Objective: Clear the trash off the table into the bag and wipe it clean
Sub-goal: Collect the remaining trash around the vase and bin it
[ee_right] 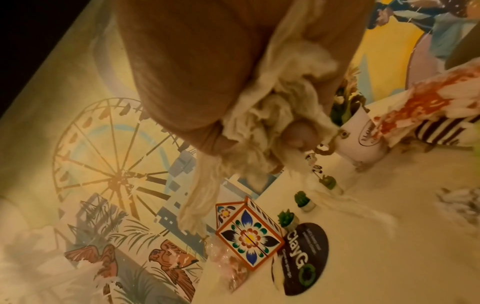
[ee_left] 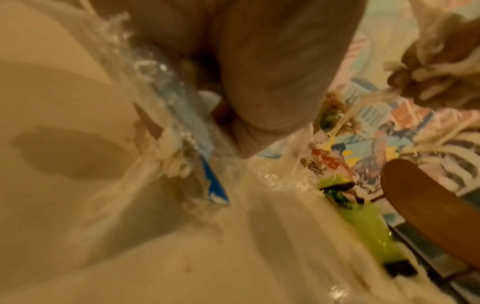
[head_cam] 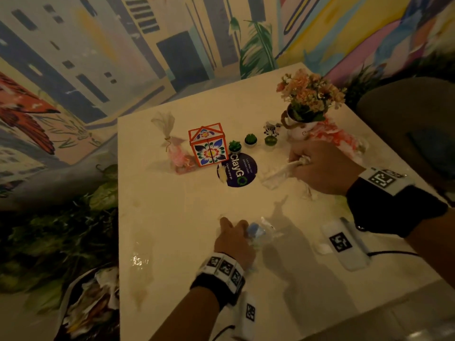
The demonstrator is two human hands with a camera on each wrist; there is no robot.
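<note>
We logged right hand (head_cam: 320,166) clenched round crumpled white tissue (ee_right: 262,123), tail trailing onto table (head_cam: 172,242). Left hand (head_cam: 234,239) gripped clear crinkled wrapper (head_cam: 261,232) against tabletop, nearer us than tissue.

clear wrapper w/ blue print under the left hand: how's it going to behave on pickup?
Likely floppy: the clear wrapper lies crumpled and flattened on the table under the left hand. Probably very light, being thin see-through film with glints in the left wrist view. Glossy, so it may slide or spring open unless bunched.
</note>
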